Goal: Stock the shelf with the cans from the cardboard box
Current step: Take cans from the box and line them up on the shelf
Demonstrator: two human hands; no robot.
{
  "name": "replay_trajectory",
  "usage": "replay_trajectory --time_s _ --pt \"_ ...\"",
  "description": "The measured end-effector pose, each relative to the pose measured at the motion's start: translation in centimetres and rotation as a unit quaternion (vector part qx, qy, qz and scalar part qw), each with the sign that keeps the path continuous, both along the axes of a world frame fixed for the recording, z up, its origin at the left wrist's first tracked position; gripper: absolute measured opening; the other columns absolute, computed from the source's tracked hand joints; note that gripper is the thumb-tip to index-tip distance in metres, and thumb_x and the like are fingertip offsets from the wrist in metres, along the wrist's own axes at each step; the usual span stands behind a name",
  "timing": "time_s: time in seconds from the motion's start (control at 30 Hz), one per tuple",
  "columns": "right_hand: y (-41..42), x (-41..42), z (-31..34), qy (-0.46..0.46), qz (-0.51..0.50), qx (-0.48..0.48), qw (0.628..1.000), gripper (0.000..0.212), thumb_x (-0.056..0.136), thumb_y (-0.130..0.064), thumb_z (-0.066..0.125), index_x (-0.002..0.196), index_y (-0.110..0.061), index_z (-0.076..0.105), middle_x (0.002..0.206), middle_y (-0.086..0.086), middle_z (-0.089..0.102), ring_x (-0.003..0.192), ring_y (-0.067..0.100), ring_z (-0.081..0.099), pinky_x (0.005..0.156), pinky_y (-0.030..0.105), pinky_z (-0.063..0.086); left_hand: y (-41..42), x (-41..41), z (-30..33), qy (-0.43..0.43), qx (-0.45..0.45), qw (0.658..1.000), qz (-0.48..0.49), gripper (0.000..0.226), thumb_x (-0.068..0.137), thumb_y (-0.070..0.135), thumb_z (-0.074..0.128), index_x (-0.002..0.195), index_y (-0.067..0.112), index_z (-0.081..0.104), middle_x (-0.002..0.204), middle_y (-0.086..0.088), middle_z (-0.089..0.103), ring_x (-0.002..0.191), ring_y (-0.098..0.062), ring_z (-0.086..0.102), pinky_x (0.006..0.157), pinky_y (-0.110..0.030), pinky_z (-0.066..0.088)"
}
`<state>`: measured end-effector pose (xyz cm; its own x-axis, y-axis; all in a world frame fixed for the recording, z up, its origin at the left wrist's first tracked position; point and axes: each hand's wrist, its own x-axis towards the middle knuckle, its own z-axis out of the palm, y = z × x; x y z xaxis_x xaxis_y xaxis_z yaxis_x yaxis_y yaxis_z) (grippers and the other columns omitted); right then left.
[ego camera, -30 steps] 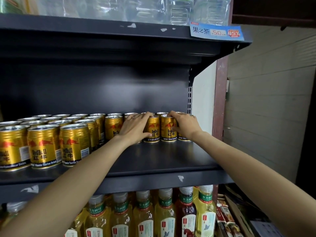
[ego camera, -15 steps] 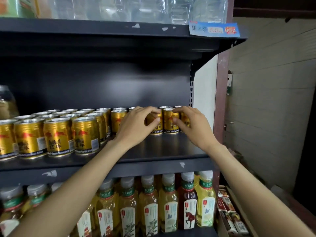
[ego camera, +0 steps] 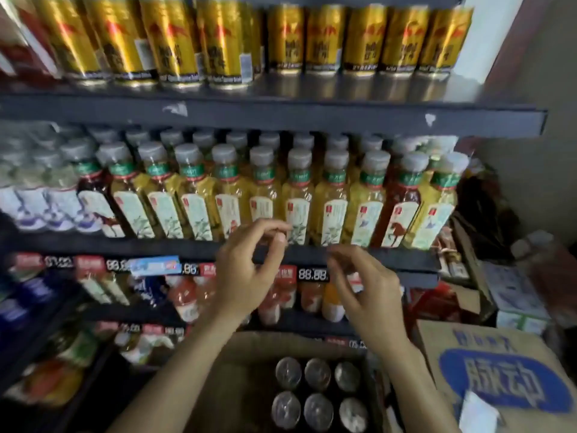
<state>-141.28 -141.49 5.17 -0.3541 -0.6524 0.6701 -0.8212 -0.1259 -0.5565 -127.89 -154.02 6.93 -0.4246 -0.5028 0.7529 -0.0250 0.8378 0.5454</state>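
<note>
Gold cans [ego camera: 324, 39] stand in rows on the dark upper shelf [ego camera: 281, 118] along the top of the view. An open cardboard box [ego camera: 237, 364] sits at the bottom centre, and several silver can tops [ego camera: 317, 392] show inside it. My left hand [ego camera: 246, 270] and my right hand [ego camera: 362, 285] hang in mid-air above the box, in front of the bottle shelves. Both hands hold nothing, with fingers loosely curled and apart. They are well below the shelf of gold cans.
Tea bottles [ego camera: 296, 195] fill the shelf under the cans, with more drinks on lower shelves. A closed carton with blue print [ego camera: 499, 379] lies right of the open box. Stacked boxes [ego camera: 515, 295] crowd the right side by the wall.
Both hands let go of the cans on the shelf and dropped down toward the box. The view tilted down, bringing the open box into sight.
</note>
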Motion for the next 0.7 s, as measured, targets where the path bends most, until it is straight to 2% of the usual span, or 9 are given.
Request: replay_trajectory --time_s 0.1,0.2,0.27,0.33,0.37,0.47,0.57,0.63,0.7 --pt "0.7 1.8 -6.5 -0.034 0.053 0.185 0.981 0.026 0.087 -0.030 0.053 0.111 -0.022 0.061 0.103 -0.001 0.066 0.088 0.018 0.064 0.069 0.032 0.053 0.0 4.7 -7.3 -0.205 0.071 0.976 0.006 0.025 0.089 0.035 0.052 0.111 0.025 0.060 0.099 0.017 0.059 0.096 0.003 0.054 0.083 -0.011 0.040" --pt "1.6 3.7 -12.3 -0.038 0.067 0.315 0.946 0.034 0.081 -0.025 0.056 0.114 -0.017 0.061 0.107 0.007 0.065 0.096 0.031 0.064 0.068 0.043 0.054 0.0 9.6 -14.7 -0.356 0.138 0.924 0.027 0.027 0.086 0.035 0.058 0.112 0.035 0.055 0.106 0.019 0.060 0.100 0.000 0.055 0.088 -0.026 0.047" --pt "2.4 4.7 -15.7 -0.024 0.052 0.366 0.929 0.033 0.083 -0.019 0.062 0.116 -0.016 0.061 0.110 0.009 0.064 0.099 0.034 0.062 0.066 0.038 0.050 1.0 12.1 -18.5 -0.401 0.216 0.890 0.028 0.029 0.085 0.033 0.061 0.113 0.035 0.055 0.105 0.018 0.061 0.100 -0.003 0.058 0.088 -0.029 0.049" --pt "3.5 5.4 -18.4 -0.015 0.027 0.414 0.910 0.036 0.085 -0.019 0.061 0.121 -0.019 0.058 0.118 0.006 0.060 0.105 0.031 0.058 0.065 0.032 0.043 2.4 13.8 -21.0 -0.413 0.307 0.857 0.015 0.030 0.086 0.024 0.064 0.115 0.028 0.057 0.105 0.015 0.060 0.104 -0.008 0.058 0.089 -0.026 0.047" --pt "4.1 5.5 -19.6 -0.006 0.020 0.444 0.896 0.038 0.085 -0.019 0.060 0.123 -0.020 0.056 0.121 0.005 0.058 0.108 0.029 0.056 0.067 0.031 0.041 3.0 14.3 -21.9 -0.419 0.324 0.848 0.008 0.032 0.086 0.023 0.065 0.116 0.026 0.056 0.107 0.013 0.060 0.106 -0.010 0.057 0.089 -0.027 0.047" --pt "5.4 6.3 -21.8 0.005 0.031 0.476 0.879 0.040 0.081 -0.014 0.065 0.121 -0.017 0.058 0.118 0.006 0.060 0.108 0.031 0.054 0.075 0.034 0.044 3.9 15.9 -23.8 -0.498 0.288 0.818 -0.004 0.043 0.085 0.024 0.066 0.125 0.027 0.050 0.121 0.007 0.056 0.111 -0.015 0.054 0.086 -0.032 0.049" --pt "5.3 7.5 -22.8 0.035 0.086 0.506 0.858 0.050 0.075 -0.014 0.071 0.123 -0.013 0.056 0.123 0.009 0.057 0.116 0.035 0.049 0.087 0.043 0.048 3.0 17.2 -24.5 -0.641 0.205 0.740 0.000 0.055 0.084 0.030 0.065 0.133 0.029 0.042 0.134 0.003 0.046 0.121 -0.021 0.045 0.090 -0.033 0.044" --pt "4.8 8.3 -23.3 0.093 0.133 0.537 0.827 0.061 0.071 -0.019 0.075 0.128 -0.016 0.053 0.135 0.008 0.049 0.123 0.034 0.044 0.091 0.045 0.046 2.2 17.6 -24.7 -0.687 0.181 0.703 -0.017 0.056 0.082 0.032 0.068 0.131 0.028 0.042 0.135 0.002 0.044 0.123 -0.022 0.042 0.092 -0.034 0.042" --pt "4.4 8.9 -23.8 0.191 0.167 0.549 0.797 0.074 0.053 -0.026 0.085 0.122 -0.023 0.058 0.133 0.006 0.052 0.118 0.032 0.052 0.084 0.045 0.048 1.5 17.7 -25.0 -0.722 0.147 0.675 -0.046 0.059 0.078 0.034 0.071 0.129 0.026 0.042 0.133 0.002 0.044 0.123 -0.021 0.041 0.095 -0.036 0.042"
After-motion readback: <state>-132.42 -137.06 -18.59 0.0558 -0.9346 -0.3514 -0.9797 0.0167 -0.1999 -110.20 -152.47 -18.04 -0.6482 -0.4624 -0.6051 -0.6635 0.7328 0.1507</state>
